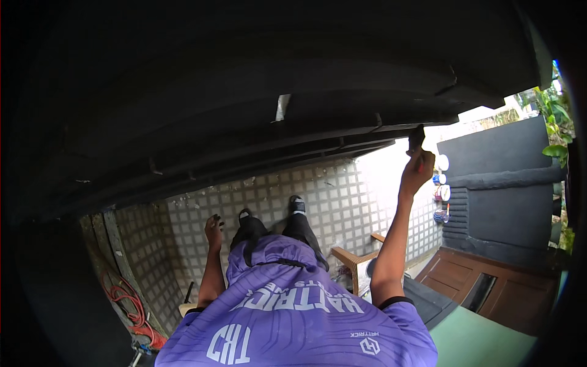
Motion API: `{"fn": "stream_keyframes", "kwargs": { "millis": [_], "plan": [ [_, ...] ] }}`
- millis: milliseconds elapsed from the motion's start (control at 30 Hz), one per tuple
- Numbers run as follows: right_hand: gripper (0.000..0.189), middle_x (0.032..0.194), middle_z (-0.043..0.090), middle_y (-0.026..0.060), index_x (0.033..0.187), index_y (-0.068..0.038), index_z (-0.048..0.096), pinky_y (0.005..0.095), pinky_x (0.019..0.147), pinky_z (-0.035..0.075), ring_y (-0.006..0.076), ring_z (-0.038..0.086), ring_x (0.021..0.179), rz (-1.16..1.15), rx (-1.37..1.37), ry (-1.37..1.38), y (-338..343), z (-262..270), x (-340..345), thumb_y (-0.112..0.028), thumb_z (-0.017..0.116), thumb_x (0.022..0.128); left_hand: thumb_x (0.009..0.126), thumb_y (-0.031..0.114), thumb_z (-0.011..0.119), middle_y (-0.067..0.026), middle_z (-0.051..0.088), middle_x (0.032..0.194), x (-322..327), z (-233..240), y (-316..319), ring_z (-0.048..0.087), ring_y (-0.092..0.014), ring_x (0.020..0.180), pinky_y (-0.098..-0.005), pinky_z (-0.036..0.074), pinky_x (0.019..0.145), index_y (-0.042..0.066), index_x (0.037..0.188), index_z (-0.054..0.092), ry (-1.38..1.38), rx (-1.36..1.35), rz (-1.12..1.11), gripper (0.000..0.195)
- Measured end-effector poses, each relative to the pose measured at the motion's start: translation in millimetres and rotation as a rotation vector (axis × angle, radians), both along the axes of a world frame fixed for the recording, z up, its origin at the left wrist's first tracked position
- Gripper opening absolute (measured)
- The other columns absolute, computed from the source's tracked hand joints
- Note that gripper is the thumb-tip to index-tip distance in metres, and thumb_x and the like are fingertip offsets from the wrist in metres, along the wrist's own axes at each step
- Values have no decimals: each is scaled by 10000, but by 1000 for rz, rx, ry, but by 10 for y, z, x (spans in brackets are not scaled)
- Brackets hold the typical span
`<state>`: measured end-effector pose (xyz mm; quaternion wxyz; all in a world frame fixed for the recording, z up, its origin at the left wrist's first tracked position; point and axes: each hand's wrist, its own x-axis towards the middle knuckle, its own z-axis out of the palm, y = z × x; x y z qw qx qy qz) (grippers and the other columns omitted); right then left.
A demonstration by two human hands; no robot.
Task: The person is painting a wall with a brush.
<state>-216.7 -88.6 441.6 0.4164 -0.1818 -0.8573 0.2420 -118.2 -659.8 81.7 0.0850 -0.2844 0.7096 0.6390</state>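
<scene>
My right hand [418, 170] is raised to the right and grips a paintbrush [416, 139] with a dark head. The brush tip meets the lower edge of a black-painted slatted panel [257, 119], near its right end. Pale patches show between or on some of the slats; I cannot tell which. My left hand [214, 230] hangs low on the left over the tiled floor, holding nothing, its fingers loosely apart. Dark marks, like paint, show on its fingertips.
Several paint containers [442, 192] stand along the dark wall [504, 183] at right. A brown panelled door [490, 284] is below them. Wooden furniture [353, 259] stands near my right side. Red cable or hose [128, 303] hangs on weathered timber [117, 243] at left.
</scene>
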Motion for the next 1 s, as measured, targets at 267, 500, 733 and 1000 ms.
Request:
{"fn": "stream_keyframes", "kwargs": {
  "millis": [267, 500, 733, 1000],
  "plan": [
    [242, 981, 631, 164, 1045, -56, 665, 356, 752, 528, 331, 648, 917, 884, -221, -176, -3270, -69, 110, 7, 698, 814, 951, 129, 606, -59, 690, 1059, -378, 435, -238, 677, -145, 848, -261, 499, 642, 65, 1184, 639, 162, -41, -17, 243],
    [188, 905, 701, 92, 1035, -1, 658, 300, 774, 495, 175, 660, 875, 350, -254, -134, -2297, -356, 52, -160, 559, 1012, 966, 76, 549, -68, 660, 1162, -823, 1840, -366, 643, -167, 1022, -277, 495, 795, 25, 1283, 556, 329, 126, 304, 321],
    [132, 967, 615, 110, 958, -38, 658, 360, 766, 458, 244, 587, 888, 531, 41, -151, -2932, -145, -240, -1, 593, 849, 930, -75, 528, -69, 665, 1120, -781, 2624, -739, 629, -134, 1016, -272, 482, 872, 11, 1166, 583, 705, 3, 123, 257],
    [123, 811, 571, 119, 862, -76, 646, 366, 645, 473, 303, 587, 753, 1131, -320, -82, -4818, 101, 141, -19, 713, 776, 960, 187, 552, -74, 624, 1212, -397, 2532, -970, 622, -170, 1055, -298, 455, 848, 39, 1299, 508, 629, 398, 341, 373]
  ]
}}
